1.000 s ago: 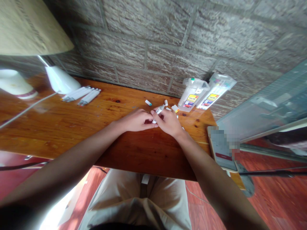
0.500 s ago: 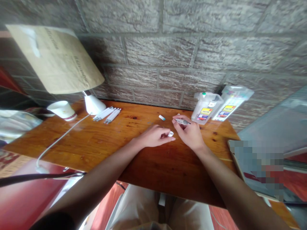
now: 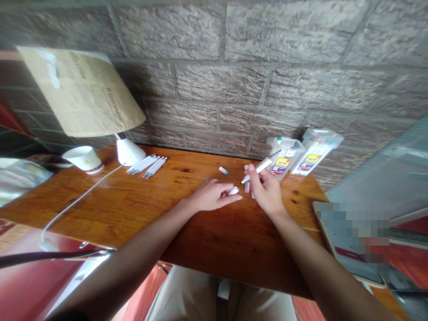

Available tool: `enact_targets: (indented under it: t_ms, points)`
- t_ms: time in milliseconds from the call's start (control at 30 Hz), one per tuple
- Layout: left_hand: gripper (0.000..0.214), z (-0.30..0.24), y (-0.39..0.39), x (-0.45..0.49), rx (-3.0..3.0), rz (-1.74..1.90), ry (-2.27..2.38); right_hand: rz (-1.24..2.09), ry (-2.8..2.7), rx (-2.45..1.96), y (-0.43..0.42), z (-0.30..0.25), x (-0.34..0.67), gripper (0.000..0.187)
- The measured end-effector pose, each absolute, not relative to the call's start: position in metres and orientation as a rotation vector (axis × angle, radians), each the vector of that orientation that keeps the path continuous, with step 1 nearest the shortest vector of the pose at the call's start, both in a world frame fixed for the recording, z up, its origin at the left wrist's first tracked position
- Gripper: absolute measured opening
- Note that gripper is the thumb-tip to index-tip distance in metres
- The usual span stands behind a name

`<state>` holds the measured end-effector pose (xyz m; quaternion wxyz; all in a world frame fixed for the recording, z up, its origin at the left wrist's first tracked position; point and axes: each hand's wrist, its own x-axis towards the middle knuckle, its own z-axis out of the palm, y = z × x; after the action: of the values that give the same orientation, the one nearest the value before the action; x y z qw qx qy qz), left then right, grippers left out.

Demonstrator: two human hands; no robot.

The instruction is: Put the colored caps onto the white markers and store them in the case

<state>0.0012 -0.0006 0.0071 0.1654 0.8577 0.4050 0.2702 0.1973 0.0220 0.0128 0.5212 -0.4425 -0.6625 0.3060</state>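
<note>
Head view: right hand (image 3: 268, 191) fingers closed round marker (image 3: 261, 166); left hand (image 3: 211, 196) fingers pinch cap (image 3: 234, 191).

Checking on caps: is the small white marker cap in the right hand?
No, the small white marker cap is in the left hand; the right hand holds a white marker pen.

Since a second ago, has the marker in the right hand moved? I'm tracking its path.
Yes. The marker in the right hand has pulled away from the cap in the left hand, its far end now raised toward the clear marker case.
</note>
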Motion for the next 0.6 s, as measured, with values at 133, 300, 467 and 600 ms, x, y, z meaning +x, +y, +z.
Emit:
enact_targets:
  t_ms: [133, 300, 467, 600]
  points:
    - [0.046, 0.0069, -0.0006, 0.0017, 2.452, 0.774, 1.154, 0.773, -1.553, -1.063, 0.0238, 0.0137, 0.1983, 0.051]
    - [0.042, 0.0040, 0.0006, 0.0010, 2.497, 0.795, 1.142, 0.605, -1.593, -1.071, 0.0246, 0.0133, 0.1953, 0.045]
    - [0.037, 0.0022, 0.0023, 0.0005, 2.521, 0.813, 1.143, 0.570, -1.671, -1.032, 0.0212, 0.0136, 0.1928, 0.037]
    - [0.032, 0.0019, 0.0028, 0.0012, 2.535, 0.840, 1.130, 0.537, -1.721, -1.011, 0.0180, 0.0136, 0.1937, 0.034]
